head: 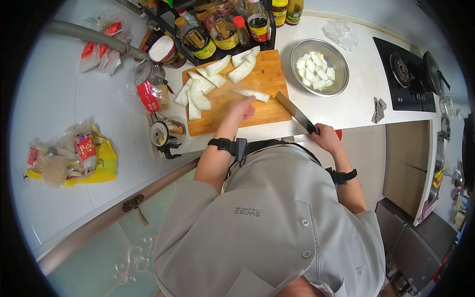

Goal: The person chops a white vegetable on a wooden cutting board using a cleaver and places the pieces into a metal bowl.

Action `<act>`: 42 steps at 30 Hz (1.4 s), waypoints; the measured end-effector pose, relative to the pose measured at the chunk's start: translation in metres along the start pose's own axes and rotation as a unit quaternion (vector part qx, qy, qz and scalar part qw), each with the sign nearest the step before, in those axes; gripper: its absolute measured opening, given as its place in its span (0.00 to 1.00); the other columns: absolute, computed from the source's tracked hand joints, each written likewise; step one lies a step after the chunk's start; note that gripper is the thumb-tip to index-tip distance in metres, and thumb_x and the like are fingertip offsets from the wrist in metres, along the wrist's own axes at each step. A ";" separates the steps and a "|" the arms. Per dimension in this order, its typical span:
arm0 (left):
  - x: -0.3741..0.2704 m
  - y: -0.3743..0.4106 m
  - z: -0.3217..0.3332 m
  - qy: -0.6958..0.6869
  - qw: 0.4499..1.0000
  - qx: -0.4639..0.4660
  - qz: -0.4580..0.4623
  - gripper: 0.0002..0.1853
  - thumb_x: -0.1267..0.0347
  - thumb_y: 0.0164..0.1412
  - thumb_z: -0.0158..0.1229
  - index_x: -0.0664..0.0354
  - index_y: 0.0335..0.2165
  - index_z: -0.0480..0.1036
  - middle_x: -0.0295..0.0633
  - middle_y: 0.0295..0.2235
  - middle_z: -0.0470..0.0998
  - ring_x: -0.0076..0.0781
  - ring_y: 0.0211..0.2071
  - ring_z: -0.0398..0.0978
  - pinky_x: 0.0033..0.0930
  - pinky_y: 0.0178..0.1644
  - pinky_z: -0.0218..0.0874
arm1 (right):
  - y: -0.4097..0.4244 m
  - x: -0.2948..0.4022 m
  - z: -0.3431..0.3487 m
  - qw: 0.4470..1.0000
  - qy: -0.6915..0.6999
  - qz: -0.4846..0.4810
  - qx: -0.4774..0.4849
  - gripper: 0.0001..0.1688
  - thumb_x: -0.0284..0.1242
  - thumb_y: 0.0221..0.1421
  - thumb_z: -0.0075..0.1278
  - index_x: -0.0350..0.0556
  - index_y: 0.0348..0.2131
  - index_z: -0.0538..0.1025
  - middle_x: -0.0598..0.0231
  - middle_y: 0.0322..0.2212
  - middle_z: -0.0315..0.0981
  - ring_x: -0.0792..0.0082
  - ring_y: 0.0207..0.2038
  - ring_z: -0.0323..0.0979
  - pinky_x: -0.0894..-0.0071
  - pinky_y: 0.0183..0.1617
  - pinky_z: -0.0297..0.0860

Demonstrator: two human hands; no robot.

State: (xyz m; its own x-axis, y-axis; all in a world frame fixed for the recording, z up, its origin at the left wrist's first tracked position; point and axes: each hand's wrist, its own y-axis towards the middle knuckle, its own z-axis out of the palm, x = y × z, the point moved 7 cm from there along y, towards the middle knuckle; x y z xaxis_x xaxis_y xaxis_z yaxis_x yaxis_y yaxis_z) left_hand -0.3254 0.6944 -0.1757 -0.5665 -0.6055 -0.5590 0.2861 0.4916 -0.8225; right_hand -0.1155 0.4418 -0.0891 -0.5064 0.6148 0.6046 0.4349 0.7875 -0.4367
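Note:
My right hand (325, 138) grips the black handle of a cleaver (295, 109), whose blade points toward the right edge of a wooden cutting board (265, 78). At the board's front, my left hand (242, 109) is just below a pale melon slice (256, 95), its fingers partly spread; whether they touch the slice is unclear. More peeled melon slices (200, 94) lie along the board's left side, and others (243, 68) rest at its far edge. To the right, a steel bowl (343, 80) holds cut melon chunks (314, 71).
Behind the board stands a rack of sauce bottles (226, 35). A glass pot (167, 133) sits by the board's left front corner. On the right are a gas hob (399, 80), a crumpled plastic bag (339, 35) and a grey cloth (378, 110). Bags (74, 159) hang on the left wall.

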 end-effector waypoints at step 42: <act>-0.036 -0.040 0.048 0.470 0.555 -0.182 0.661 0.12 0.69 0.48 0.55 0.53 0.35 0.78 0.39 0.35 0.76 0.46 0.41 0.70 0.42 0.49 0.65 | 0.026 0.126 0.019 0.975 -0.223 -0.025 -0.010 0.10 0.28 0.49 0.47 0.40 0.27 0.77 0.48 0.21 0.74 0.48 0.27 0.75 0.53 0.34 0.71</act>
State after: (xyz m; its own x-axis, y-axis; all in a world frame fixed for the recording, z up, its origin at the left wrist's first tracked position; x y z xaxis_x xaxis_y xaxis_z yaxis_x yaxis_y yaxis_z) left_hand -0.2795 0.6663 -0.1277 -0.2490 0.9464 -0.2058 0.8541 0.3148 0.4140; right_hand -0.1823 0.5403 -0.0374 -0.7984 0.5363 0.2739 0.4132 0.8187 -0.3987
